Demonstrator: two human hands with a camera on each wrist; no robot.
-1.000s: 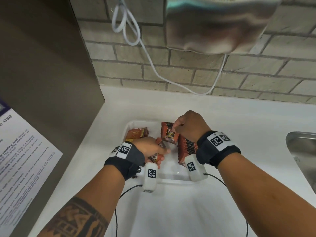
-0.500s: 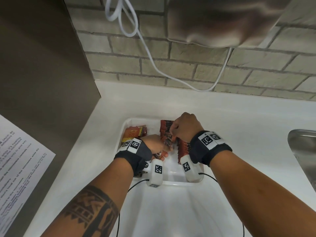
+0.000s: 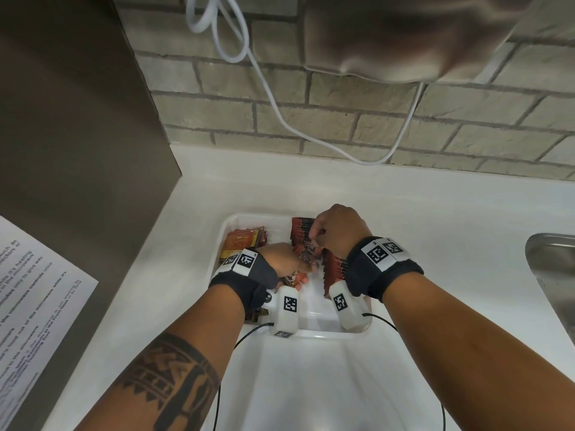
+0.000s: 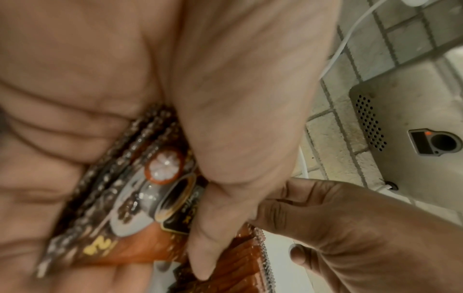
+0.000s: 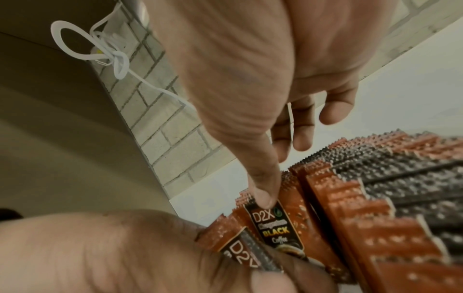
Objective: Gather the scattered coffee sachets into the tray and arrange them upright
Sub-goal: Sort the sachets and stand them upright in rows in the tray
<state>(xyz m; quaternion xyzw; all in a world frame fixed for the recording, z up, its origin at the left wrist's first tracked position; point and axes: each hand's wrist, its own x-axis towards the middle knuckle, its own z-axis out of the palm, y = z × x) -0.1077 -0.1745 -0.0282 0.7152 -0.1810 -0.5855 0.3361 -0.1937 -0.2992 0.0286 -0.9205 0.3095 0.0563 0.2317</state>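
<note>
- The coffee sachets (image 3: 306, 256) all appear to lie inside the white tray (image 3: 228, 222). A row of upright sachets (image 5: 375, 208) stands just right of the right grip; a loose orange pile (image 3: 245, 241) lies flat ahead of the left grip.
- The left hand (image 3: 281, 259) grasps a small bundle of sachets (image 4: 140, 198), clamped between thumb (image 4: 225, 138) and curled fingers, serrated ends fanned.
- The right hand (image 3: 337, 231) pinches the top edge of one "D2X Black Coffee" sachet (image 5: 273, 226), thumb tip (image 5: 263, 196) pressed on its seal. It lies between the two grips, touching the end of the upright row.
- Step in hand, as judged: transfer one sachet from the left bundle into the row.
- Recommended technique: hold the sachet by its top seal, keep it vertical, and seat it flush against the last standing sachet. Use the left bundle as a backstop so that the row does not topple toward the free tray floor (image 3: 314, 303).
- The tray rests on the white tabletop (image 3: 435, 244), below both grips.
</note>
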